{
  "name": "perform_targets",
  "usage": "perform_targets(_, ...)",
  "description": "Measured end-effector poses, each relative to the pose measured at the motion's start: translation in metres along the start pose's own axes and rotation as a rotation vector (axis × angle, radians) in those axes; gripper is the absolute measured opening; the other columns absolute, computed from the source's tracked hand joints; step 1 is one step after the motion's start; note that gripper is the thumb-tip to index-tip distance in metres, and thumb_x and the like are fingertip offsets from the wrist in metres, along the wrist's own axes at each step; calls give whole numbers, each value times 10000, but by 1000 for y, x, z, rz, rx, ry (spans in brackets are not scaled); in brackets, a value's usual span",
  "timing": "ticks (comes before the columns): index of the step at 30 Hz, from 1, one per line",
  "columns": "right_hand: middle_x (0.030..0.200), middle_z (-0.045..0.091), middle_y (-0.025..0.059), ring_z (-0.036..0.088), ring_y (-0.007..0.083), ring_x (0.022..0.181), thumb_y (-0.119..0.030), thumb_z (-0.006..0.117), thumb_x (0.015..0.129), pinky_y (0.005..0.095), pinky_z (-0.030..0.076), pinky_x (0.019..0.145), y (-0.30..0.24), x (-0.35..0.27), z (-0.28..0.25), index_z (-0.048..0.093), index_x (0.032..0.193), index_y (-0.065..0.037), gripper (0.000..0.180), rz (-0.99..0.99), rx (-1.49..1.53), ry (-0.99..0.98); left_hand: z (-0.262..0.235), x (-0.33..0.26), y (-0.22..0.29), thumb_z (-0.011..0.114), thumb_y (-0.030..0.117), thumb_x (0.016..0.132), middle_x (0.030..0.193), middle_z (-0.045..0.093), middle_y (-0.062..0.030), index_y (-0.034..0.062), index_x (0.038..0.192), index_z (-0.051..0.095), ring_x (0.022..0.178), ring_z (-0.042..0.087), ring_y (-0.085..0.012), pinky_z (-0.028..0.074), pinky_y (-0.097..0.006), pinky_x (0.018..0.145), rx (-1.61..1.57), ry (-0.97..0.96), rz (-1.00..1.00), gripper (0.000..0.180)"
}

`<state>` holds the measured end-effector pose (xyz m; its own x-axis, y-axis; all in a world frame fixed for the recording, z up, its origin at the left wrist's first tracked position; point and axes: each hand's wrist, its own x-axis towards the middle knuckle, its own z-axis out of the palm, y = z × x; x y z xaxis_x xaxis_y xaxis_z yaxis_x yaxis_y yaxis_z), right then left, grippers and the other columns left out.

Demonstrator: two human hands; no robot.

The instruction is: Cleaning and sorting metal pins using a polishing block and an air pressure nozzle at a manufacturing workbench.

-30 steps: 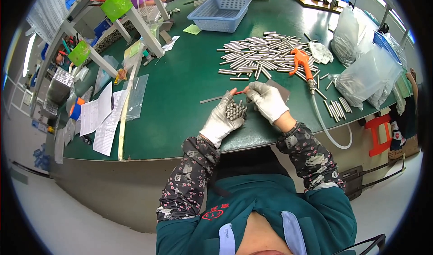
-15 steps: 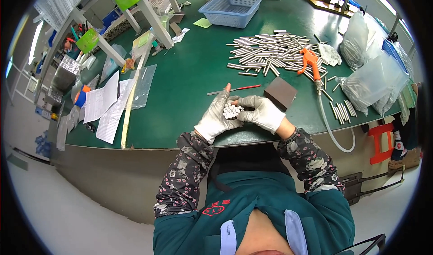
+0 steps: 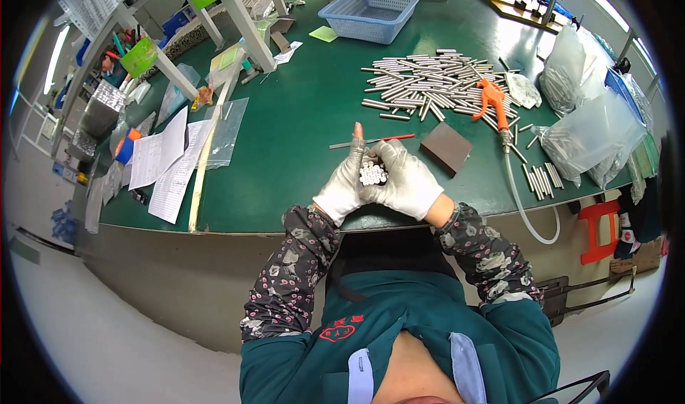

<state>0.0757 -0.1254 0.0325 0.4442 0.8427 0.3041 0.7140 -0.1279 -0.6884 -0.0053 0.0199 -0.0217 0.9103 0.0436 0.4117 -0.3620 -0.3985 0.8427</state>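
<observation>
The bundle of metal rods [image 3: 372,173] is largely enclosed by the left hand [image 3: 344,184] and right hand [image 3: 404,181]; only the rod ends are seen, and their number cannot be counted. The palms are hidden. The contents of the clear plastic bags [image 3: 592,136] are blurred. The print on the paper sheets [image 3: 163,163] is too small to be read. The blue basket [image 3: 377,11] is distorted near the upper rim.

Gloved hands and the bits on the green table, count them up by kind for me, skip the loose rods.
White-gloved hands: 2, left hand and right hand, both closed round a bundle of metal rods
Blue basket: 1
Orange air gun: 1
Dark block: 1
Red-tipped stick: 1
Total: 6
</observation>
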Motion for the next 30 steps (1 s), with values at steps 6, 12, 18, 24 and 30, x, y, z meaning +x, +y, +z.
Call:
perform_targets(6, 963, 527, 160, 583, 364, 821, -550, 617, 740, 443, 478, 661, 2, 2, 12, 511, 1049, -58, 591, -173, -132, 81, -4, -1, 8, 764, 76, 713, 1266, 443, -110, 208, 1433, -191, 1101, 494, -199, 401, -335, 979, 41, -25, 6, 1203)
perform_targets(12, 999, 530, 173, 597, 349, 831, -466, 589, 785, 447, 502, 667, 4, 4, 11, 499, 1137, -71, 537, -114, -190, -24, -5, -6, 4, 852, 170, 597, 1390, 318, -162, 107, 1448, -117, 1231, 413, -249, 347, -359, 1027, 250, 6, -26, 1291)
perform_targets(18, 1008, 549, 176, 593, 358, 877, -465, 637, 752, 436, 493, 713, 9, 0, 18, 460, 1161, -41, 615, -53, -66, 52, -4, -2, 11, 799, 285, 635, 1265, 466, -118, 75, 1460, 36, 1182, 477, -248, 184, -425, 1084, 526, 10, 22, 1143)
perform_targets(24, 1050, 553, 184, 581, 378, 917, -552, 680, 689, 436, 480, 760, 6, -5, 23, 446, 1158, -21, 747, 33, 82, 132, 0, 2, 10, 727, 354, 704, 1122, 618, -51, 81, 1460, 58, 1113, 556, -209, 41, -487, 1128, 509, -6, -57, 1045)
perform_targets(30, 1045, 549, 195, 566, 381, 950, -566, 662, 702, 434, 469, 788, 4, -8, 27, 452, 1151, -25, 734, 7, 146, 206, 2, 4, 18, 711, 348, 715, 1124, 618, -30, 80, 1459, 64, 1114, 554, -179, 30, -467, 1132, 397, 3, -86, 1022)
